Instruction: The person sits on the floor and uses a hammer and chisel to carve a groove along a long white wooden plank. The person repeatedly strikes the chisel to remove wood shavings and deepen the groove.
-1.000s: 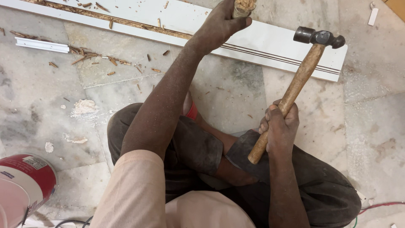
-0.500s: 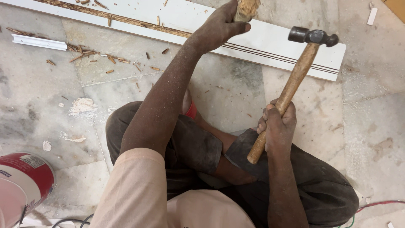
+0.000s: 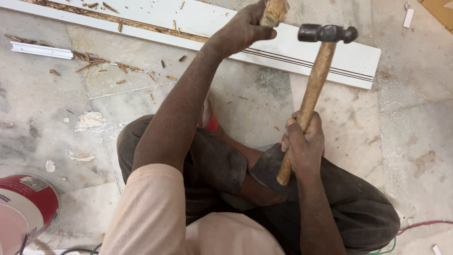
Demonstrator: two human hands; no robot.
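Now, with my left hand [image 3: 245, 28] clamped around the wooden chisel handle [image 3: 273, 10] over the white board [image 3: 325, 52], my right hand [image 3: 304, 146], fisted low on the hammer [image 3: 325, 34], has swung its head nearer the handle than a second ago.

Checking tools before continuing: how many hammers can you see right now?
1. The hammer is gripped by its wooden handle in the right hand, head raised over the white board, beside the left hand. Others may lie outside the view.
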